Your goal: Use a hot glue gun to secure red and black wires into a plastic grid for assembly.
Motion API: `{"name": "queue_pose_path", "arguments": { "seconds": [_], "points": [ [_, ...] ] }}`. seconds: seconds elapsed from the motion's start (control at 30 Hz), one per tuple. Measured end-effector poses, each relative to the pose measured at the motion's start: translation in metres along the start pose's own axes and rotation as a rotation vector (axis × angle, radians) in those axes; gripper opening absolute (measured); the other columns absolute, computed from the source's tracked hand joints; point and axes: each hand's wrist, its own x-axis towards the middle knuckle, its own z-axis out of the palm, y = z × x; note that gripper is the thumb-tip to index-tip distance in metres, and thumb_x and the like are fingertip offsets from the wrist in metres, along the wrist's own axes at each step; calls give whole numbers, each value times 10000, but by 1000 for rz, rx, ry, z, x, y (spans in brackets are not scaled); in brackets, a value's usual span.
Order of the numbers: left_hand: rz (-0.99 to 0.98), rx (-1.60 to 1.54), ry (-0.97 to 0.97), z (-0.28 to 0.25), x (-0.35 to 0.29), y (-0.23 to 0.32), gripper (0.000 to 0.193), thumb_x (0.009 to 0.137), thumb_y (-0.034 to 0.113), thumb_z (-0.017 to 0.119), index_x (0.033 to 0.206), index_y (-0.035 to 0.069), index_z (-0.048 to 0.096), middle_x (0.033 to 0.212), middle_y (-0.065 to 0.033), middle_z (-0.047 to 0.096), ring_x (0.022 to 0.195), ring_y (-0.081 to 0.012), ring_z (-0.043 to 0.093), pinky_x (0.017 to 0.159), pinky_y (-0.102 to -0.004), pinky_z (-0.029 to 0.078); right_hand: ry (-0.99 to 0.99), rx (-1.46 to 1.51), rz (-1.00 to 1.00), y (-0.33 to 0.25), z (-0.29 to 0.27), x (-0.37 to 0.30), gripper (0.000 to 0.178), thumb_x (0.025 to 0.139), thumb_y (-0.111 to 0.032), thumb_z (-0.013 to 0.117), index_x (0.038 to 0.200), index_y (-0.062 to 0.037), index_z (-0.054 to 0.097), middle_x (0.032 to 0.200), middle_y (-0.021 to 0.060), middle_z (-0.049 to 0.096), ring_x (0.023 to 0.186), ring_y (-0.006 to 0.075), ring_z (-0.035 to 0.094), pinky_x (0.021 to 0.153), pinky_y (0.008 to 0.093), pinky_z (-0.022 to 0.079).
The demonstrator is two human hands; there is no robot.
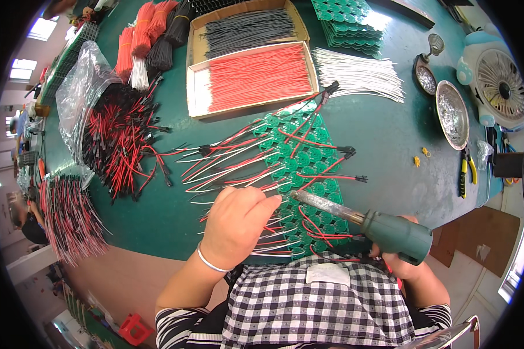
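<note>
A panel of round green circuit boards (317, 154) lies in front of me, with red, black and white wires (227, 152) along its left side. Over its left edge my left hand (236, 221) is closed in a pinch at a wire; the fingertips cover most of it. My right hand (399, 259) grips a soldering iron (390, 230) with a thick green body. Its metal tip meets the panel just right of my left fingertips. Red-and-black leads with black connectors (346, 152) lie across the panel's right half.
Boxes of red wires (259, 78) and dark wires (250, 32) stand beyond the panel, beside loose white wires (361, 75). Left lies a heap of connector leads (125, 139) in a plastic bag. At right are a metal bowl (453, 116), cutters (467, 173) and a fan (498, 84).
</note>
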Motion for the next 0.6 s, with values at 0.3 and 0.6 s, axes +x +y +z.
{"name": "queue_pose_path", "arguments": {
  "seconds": [0.3,0.6],
  "points": [
    [7,-8,-7,2,-1,-1,243,739,64,658,980,50,681,796,-39,544,699,-216,532,659,-342,430,-25,-71,-27,0,0,3,267,753,-13,623,1015,-19,677,961,135,683,765,307,637,705,386,512],
    [9,-6,-11,3,0,0,224,748,65,656,971,48,675,797,-38,536,697,-215,529,653,-340,424,-69,-65,-17,1,-2,3,287,741,-26,651,1026,-40,687,1001,116,687,872,314,625,808,409,491]
  ]
}}
